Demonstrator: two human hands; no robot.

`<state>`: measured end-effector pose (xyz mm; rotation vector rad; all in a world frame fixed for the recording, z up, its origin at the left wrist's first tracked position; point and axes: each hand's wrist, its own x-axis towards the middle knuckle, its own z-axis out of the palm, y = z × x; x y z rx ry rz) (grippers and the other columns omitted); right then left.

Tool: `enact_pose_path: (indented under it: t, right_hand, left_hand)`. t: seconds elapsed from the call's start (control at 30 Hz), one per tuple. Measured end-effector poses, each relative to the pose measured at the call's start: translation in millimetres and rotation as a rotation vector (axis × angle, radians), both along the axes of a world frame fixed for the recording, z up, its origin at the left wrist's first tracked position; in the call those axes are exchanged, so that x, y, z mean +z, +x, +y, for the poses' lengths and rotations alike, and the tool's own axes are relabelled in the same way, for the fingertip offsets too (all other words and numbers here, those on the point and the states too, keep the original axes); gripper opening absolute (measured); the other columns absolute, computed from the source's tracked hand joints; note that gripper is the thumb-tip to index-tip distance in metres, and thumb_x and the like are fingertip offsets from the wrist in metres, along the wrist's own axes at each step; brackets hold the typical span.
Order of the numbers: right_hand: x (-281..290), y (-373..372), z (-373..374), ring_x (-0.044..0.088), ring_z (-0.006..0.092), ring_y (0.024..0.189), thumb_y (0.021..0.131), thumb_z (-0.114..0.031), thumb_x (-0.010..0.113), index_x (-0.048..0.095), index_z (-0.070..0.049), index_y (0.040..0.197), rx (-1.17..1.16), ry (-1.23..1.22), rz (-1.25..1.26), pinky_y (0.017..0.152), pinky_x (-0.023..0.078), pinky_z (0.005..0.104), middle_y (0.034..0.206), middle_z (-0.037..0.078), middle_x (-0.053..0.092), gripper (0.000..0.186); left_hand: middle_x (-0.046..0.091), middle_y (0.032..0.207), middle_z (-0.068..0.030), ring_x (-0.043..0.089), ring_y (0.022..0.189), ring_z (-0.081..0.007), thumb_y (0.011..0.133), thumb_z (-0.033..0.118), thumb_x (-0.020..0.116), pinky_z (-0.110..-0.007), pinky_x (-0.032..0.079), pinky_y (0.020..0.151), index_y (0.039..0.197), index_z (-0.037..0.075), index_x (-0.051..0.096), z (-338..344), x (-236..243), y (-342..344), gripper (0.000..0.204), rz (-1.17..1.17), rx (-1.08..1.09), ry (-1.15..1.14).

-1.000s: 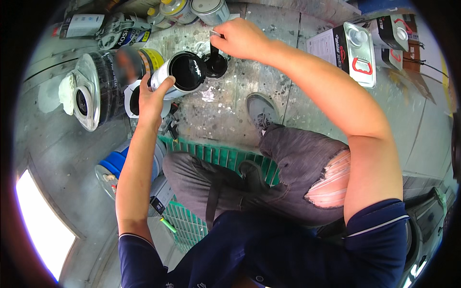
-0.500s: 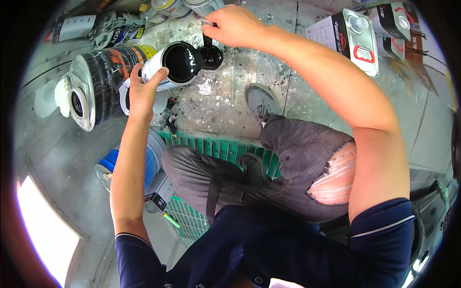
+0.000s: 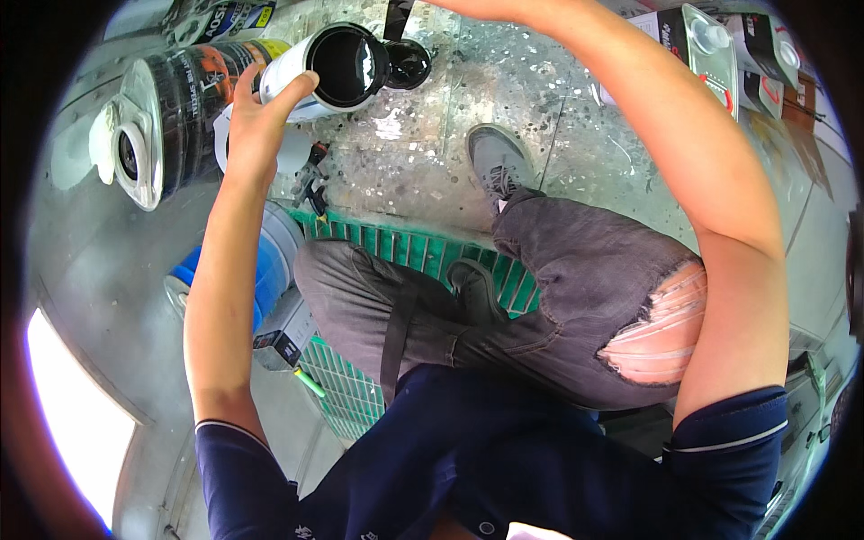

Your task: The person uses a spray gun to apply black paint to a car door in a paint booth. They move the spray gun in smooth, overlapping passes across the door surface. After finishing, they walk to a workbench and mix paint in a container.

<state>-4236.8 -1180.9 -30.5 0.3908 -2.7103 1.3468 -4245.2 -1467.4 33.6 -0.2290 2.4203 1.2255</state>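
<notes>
My left hand point(image 3: 261, 112) grips a white can point(image 3: 286, 72) filled with glossy black paint point(image 3: 346, 67). The can is tilted, its open mouth facing right, and my thumb lies near its rim. Touching or just beyond that rim is a small round cup point(image 3: 414, 65) that looks black and wet inside. A dark flat stirring stick point(image 3: 396, 20) rises from the cup and runs out past the upper edge. My right forearm reaches to that edge, with the hand cut off beyond it, so its grip is hidden.
A large black-labelled metal drum point(image 3: 180, 117) lies on its side at left. Near it is a spray gun point(image 3: 310, 184). Metal cans point(image 3: 711, 45) stand at upper right. Green floor grating point(image 3: 396, 243) runs under my legs, and a blue bucket point(image 3: 270, 270) sits at lower left.
The whole view has shifted, so the can and cup sit higher in it. My right hand, earlier visible pinching the stirring stick, has left the picture at the top.
</notes>
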Motion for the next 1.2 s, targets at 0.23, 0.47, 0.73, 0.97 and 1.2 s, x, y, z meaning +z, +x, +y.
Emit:
enact_pose_path:
  t: [0.23,0.47,0.73,0.97,1.2]
  right_hand:
    - [3,-7,6,0.064,0.0349,0.063,0.084,-0.025,0.062,0.066,-0.001,0.076,0.098,-0.028,-0.044,0.061,0.049,0.0444,0.068,0.02,0.064,0.026]
    - [1,-11,7,0.065,0.0356,0.066,0.084,-0.024,0.063,0.065,0.002,0.08,0.111,0.012,-0.03,0.062,0.05,0.044,0.073,0.023,0.064,0.026]
    - [10,-8,2,0.063,0.0289,0.062,0.085,-0.022,0.063,0.066,0.002,0.084,0.146,-0.01,-0.11,0.062,0.049,0.0415,0.071,0.021,0.064,0.024]
    - [13,-6,3,0.058,0.0188,0.061,0.087,-0.019,0.063,0.067,0.001,0.086,0.164,-0.073,-0.18,0.061,0.047,0.0376,0.069,0.016,0.064,0.021]
    - [15,-5,6,0.058,0.0141,0.064,0.088,-0.019,0.064,0.069,0.0,0.092,0.196,-0.112,-0.245,0.063,0.048,0.0344,0.07,0.012,0.065,0.02]
  left_hand:
    - [0.051,0.133,-0.025,0.053,0.121,-0.0293,0.07,0.04,0.083,-0.037,0.042,0.101,0.152,-0.001,0.025,-4,1,1,0.109,0.013,-0.011,-0.02]
    - [0.054,0.13,-0.0255,0.054,0.121,-0.0288,0.069,0.041,0.083,-0.037,0.042,0.101,0.151,-0.003,0.025,-5,-1,1,0.109,0.043,-0.046,-0.024]
    - [0.057,0.127,-0.0235,0.055,0.119,-0.0267,0.071,0.04,0.083,-0.036,0.04,0.102,0.151,-0.005,0.024,-15,-9,-5,0.109,0.1,-0.096,-0.081]
    - [0.054,0.129,-0.0267,0.057,0.117,-0.0301,0.063,0.049,0.085,-0.036,0.048,0.093,0.147,-0.007,0.031,-10,-6,-3,0.114,0.127,-0.089,-0.083]
    - [0.057,0.127,-0.0189,0.048,0.125,-0.0254,0.072,0.044,0.08,-0.038,0.032,0.109,0.151,-0.002,0.024,-9,-8,2,0.107,0.0,0.019,0.04]
